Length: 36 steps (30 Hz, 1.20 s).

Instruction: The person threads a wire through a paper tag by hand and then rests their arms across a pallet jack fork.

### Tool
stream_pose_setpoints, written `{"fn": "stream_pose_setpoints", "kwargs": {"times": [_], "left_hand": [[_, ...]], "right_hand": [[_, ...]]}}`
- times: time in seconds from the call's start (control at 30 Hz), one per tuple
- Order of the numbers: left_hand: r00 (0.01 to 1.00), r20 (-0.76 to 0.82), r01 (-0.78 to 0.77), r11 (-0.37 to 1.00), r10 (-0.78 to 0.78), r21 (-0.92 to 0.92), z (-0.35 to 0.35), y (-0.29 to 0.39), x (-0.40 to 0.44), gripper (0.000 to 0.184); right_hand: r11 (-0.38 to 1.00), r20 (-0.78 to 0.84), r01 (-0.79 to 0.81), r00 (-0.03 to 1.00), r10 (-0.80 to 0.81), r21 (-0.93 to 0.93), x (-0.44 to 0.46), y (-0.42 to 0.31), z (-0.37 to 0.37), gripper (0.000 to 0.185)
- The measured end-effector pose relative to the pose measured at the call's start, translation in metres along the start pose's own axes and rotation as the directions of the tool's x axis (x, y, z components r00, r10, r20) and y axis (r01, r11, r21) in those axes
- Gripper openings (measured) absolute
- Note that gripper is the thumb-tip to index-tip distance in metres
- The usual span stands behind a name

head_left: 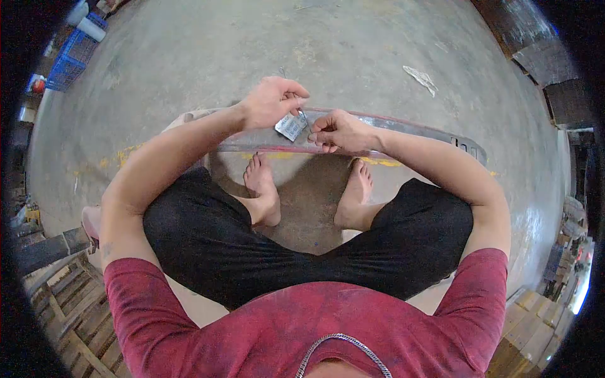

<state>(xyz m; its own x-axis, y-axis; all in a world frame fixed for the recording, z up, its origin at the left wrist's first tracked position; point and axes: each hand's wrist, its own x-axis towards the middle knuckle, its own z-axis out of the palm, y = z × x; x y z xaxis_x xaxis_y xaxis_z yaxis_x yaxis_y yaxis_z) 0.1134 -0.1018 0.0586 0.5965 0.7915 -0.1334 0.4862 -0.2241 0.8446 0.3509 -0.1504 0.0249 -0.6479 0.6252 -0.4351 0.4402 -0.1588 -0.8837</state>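
My left hand point(276, 101) is closed, thumb and fingers pinched on a thin metal piece point(304, 118) whose exact kind I cannot make out. The fingertips of my right hand point(340, 131) pinch together at the lower end of the same piece. Just under my hands, a small silvery packet or label point(290, 127) with dark print rests on a long, narrow grey panel point(403, 129) with reddish edges. The panel lies crosswise on the floor in front of my bare feet, with slots near its right end.
On the concrete floor point(353, 44) a crumpled whitish scrap point(421, 80) lies ahead to the right. A blue crate point(70, 60) stands at the far left. Wooden pallets point(79, 315) are at the lower left, and stacked boards point(526, 324) at the lower right.
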Motion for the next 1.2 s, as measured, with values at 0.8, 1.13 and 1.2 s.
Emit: {"fn": "stream_pose_setpoints", "kwargs": {"times": [0.8, 1.13, 1.2], "left_hand": [[0.985, -0.085, 0.138, 0.982, -0.149, -0.128, -0.005, -0.008, 0.007, 0.031], [0.981, -0.090, 0.155, 0.977, -0.170, -0.146, -0.007, -0.008, 0.007, 0.032], [0.981, -0.095, 0.157, 0.979, -0.170, -0.131, -0.007, -0.003, 0.004, 0.032]], "right_hand": [[0.997, -0.042, -0.003, 0.999, 0.000, -0.072, -0.005, -0.010, -0.001, 0.027], [0.998, -0.043, 0.025, 0.999, -0.028, -0.056, -0.001, -0.003, -0.001, 0.028], [0.998, -0.048, 0.026, 0.998, -0.029, -0.056, -0.002, -0.004, -0.001, 0.028]]}}
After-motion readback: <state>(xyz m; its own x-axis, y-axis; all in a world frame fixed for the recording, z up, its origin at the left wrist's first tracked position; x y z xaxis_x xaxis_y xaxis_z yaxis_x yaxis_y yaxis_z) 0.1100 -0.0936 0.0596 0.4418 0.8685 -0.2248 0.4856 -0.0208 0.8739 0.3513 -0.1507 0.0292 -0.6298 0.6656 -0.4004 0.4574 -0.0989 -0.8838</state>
